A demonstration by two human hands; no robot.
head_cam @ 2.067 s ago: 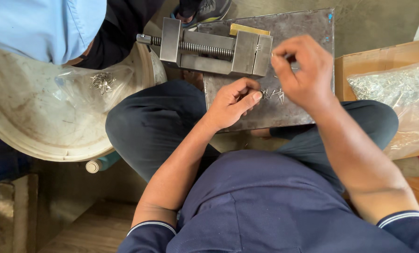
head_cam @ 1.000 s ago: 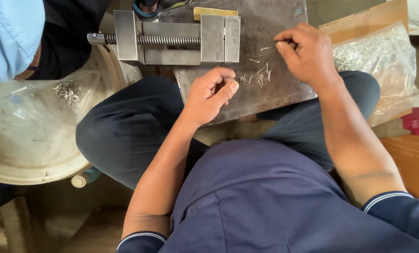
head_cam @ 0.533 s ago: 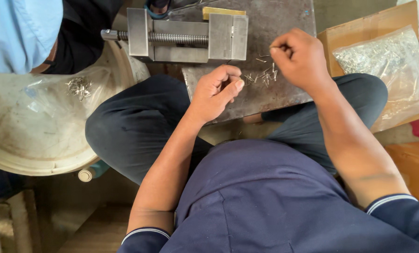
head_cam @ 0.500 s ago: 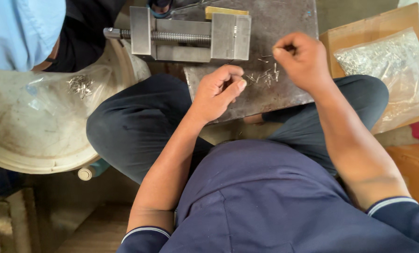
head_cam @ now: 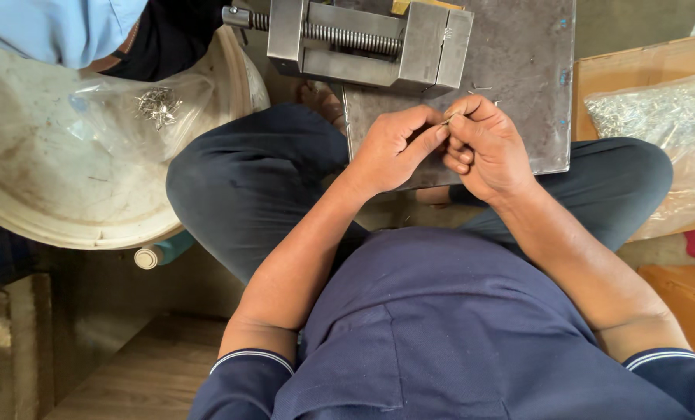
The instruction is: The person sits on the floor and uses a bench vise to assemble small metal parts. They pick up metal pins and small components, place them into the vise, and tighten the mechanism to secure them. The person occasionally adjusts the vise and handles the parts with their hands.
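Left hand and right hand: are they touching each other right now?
Touching. The head view shows the left hand and right hand meeting at the fingertips over the grey metal plate, pinching a small thin metal piece between them.

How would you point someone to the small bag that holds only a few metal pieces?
Start at the big white basin on the left of the view. A clear plastic bag lies across its upper rim, with a small cluster of silvery bits inside. Unlike the bulging full bag in the cardboard box at right, it is nearly empty.

Navy short-sleeved shirt (head_cam: 456, 334) worn, sleeve cuffs (head_cam: 258, 359) edged with thin white stripes, dark navy trousers (head_cam: 246, 183), forearms left bare
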